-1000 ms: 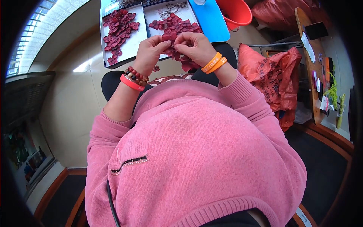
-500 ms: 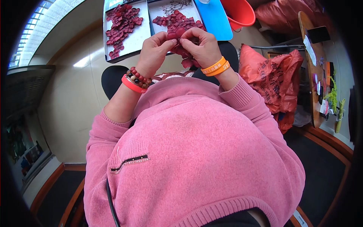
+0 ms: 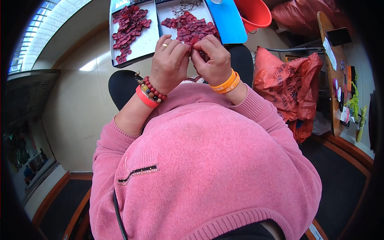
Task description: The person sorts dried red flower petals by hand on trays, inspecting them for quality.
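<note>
Both hands meet at the front edge of a white, dark-rimmed tray (image 3: pixel 138 42) at the top of the view. My left hand (image 3: pixel 170 60), with a ring and a beaded bracelet, is closed, its fingertips pinching a small red petal piece (image 3: pixel 192 42). My right hand (image 3: pixel 212 58), with orange wristbands, pinches at the same piece from the other side. Much of that piece is hidden by the fingers. One heap of dark red petals (image 3: pixel 129 30) lies in the left compartment. Another petal heap (image 3: pixel 194 27) lies in the right compartment, just beyond my hands.
A blue board (image 3: pixel 228 24) adjoins the tray on the right, beside a red bucket (image 3: pixel 256 14). Red plastic bags (image 3: pixel 286 84) stand on the floor at right. A wooden table (image 3: pixel 334 48) with a phone and small items is at far right.
My left hand has turned knuckles up and moved slightly right and down. My right hand has rotated and come a little lower. The larger petals seen between and below the hands are no longer visible there.
</note>
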